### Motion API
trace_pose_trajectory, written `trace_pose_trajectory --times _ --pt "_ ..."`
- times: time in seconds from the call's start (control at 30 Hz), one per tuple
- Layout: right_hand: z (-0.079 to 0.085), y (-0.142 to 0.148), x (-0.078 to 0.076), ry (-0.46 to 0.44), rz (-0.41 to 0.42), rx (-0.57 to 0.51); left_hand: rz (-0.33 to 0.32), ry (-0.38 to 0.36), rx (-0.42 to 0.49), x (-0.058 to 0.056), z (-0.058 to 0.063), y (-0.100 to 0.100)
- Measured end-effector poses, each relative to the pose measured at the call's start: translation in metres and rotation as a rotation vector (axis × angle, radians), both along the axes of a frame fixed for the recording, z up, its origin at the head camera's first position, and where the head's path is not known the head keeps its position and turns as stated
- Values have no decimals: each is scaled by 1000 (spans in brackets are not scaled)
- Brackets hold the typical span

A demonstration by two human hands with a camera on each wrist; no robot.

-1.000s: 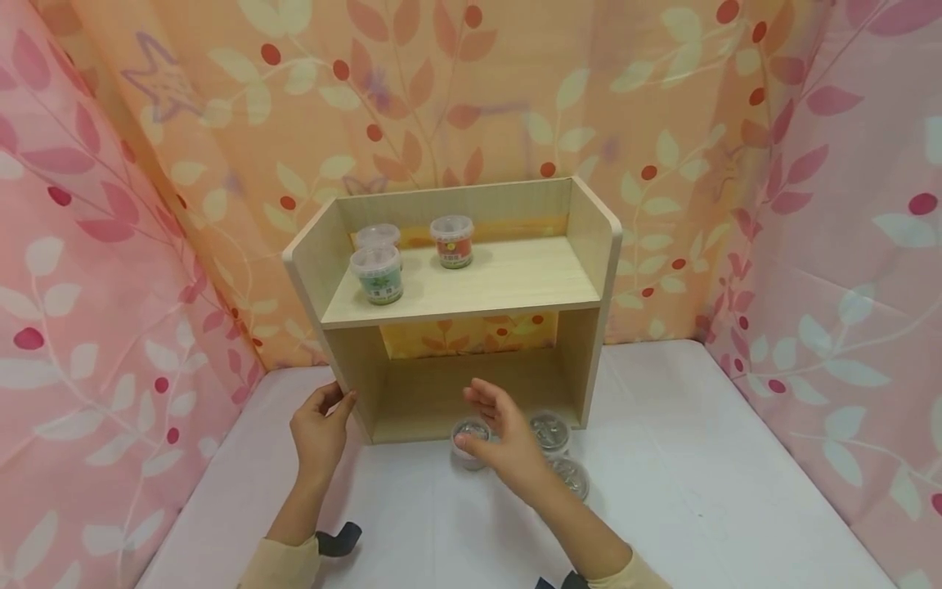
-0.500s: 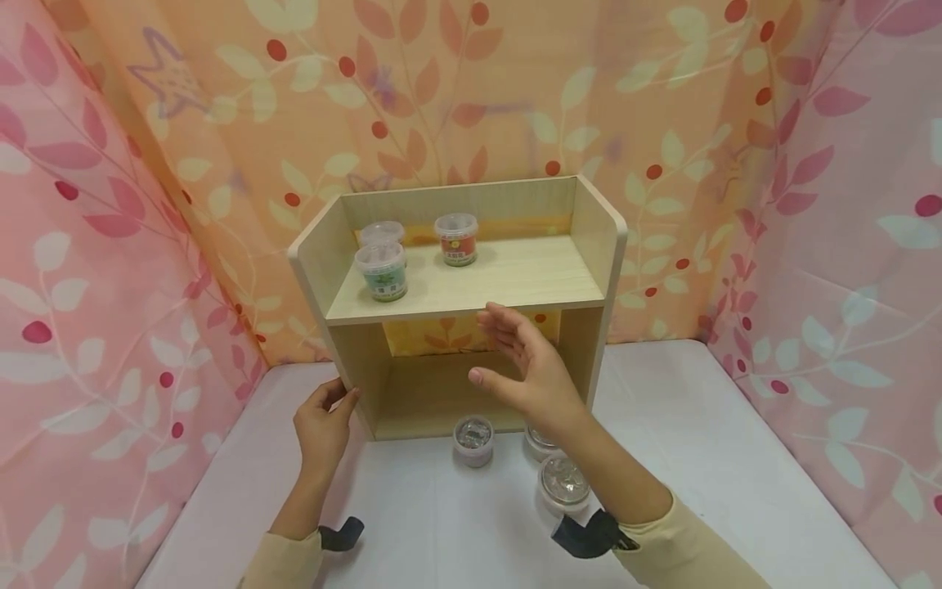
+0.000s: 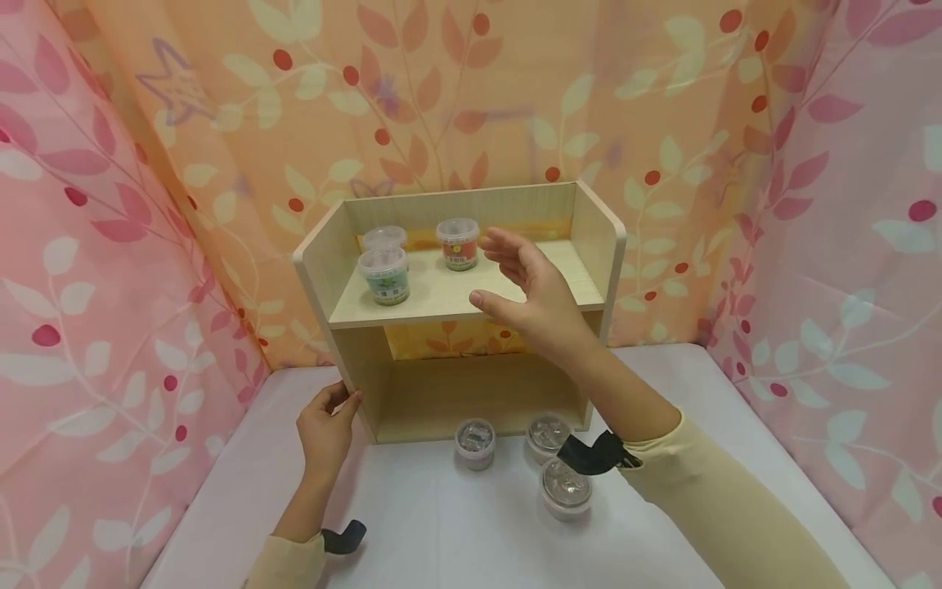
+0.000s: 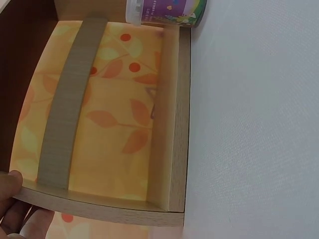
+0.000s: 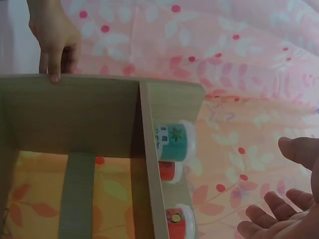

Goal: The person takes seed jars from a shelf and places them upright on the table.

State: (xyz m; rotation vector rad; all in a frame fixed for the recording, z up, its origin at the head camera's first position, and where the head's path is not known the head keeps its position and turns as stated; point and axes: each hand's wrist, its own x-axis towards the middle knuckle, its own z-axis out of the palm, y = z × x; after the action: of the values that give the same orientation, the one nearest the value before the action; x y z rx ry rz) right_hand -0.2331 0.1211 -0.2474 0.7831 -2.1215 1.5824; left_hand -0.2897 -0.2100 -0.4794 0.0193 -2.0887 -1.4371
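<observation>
Wooden shelf (image 3: 441, 297) bears three tubs (image 3: 387, 282), contents unclear; right fingers (image 5: 278, 205) extended; left fingers (image 4: 36, 223) pinch shelf side

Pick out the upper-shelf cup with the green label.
The front-left cup on the upper shelf: its label is green, while the cup behind it and the cup nearest the right hand both show red.

"garden" on the green cup (image 5: 173, 144)
</observation>
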Motion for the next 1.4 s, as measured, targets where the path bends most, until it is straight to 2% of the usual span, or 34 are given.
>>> trace_pose_trajectory --times 0.3,0.5,0.67,0.83,1.03,1.17,1.4 --pt "30 -14 -27 -24 -8 17 -23 19 48 -1 -2 1" --pt "45 -22 -58 -73 -27 8 16 1 45 -2 -3 5" --pt "49 -24 -83 -127 -68 1 20 -7 46 -2 -3 6" --pt "48 -29 -109 -213 -107 -18 -4 15 69 0 -2 5" --pt "37 -33 -134 -397 -148 -55 8 27 66 0 -2 2" --pt "29 -35 -142 -463 -168 -69 7 28 62 -2 -4 1" --pt "19 -36 -147 -550 -197 -74 0 25 59 -3 -6 3"
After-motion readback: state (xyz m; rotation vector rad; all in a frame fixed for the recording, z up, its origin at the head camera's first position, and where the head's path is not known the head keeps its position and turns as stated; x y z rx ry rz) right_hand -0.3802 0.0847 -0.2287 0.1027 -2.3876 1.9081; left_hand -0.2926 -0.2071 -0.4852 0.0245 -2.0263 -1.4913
